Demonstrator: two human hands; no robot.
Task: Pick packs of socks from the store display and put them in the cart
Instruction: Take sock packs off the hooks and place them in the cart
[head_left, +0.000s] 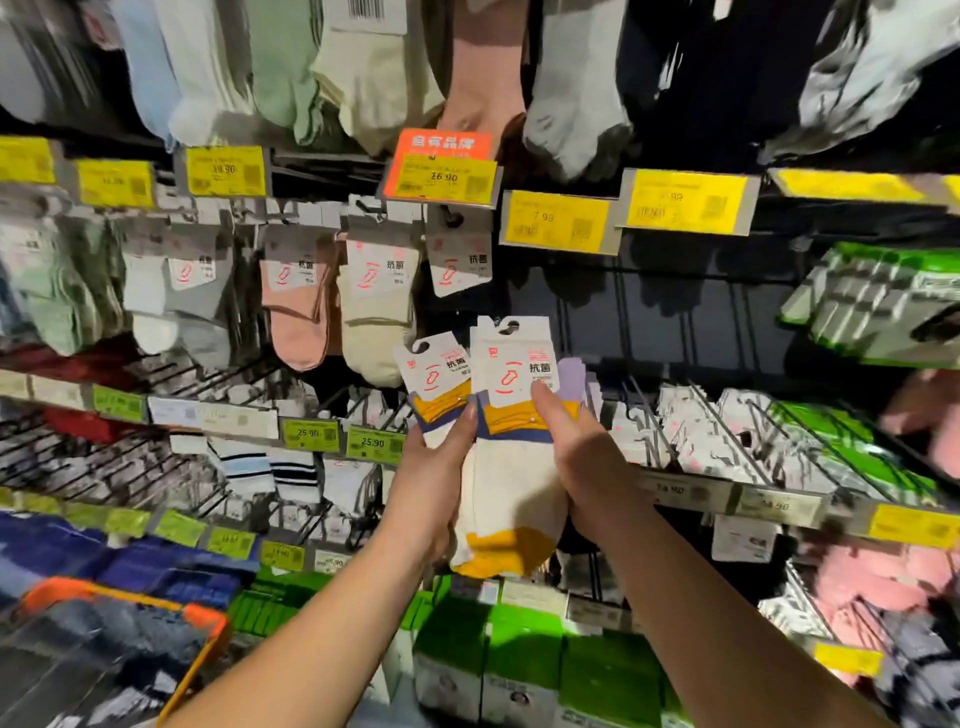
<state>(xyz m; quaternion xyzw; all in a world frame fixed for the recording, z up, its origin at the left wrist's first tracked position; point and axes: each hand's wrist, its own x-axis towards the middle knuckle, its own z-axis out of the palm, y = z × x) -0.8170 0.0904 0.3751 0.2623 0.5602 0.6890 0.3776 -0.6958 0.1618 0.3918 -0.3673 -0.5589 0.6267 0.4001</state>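
The orange-rimmed cart (130, 639) is blurred and cut off at the lower left edge

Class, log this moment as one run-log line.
stage: holding | left hand: grips left sock pack | right hand: grips right sock pack | cart: lower left | packs: not yet in cart

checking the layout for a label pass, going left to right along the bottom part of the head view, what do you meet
cart → left hand → sock packs held in both hands → right hand → pink socks on the display at far right
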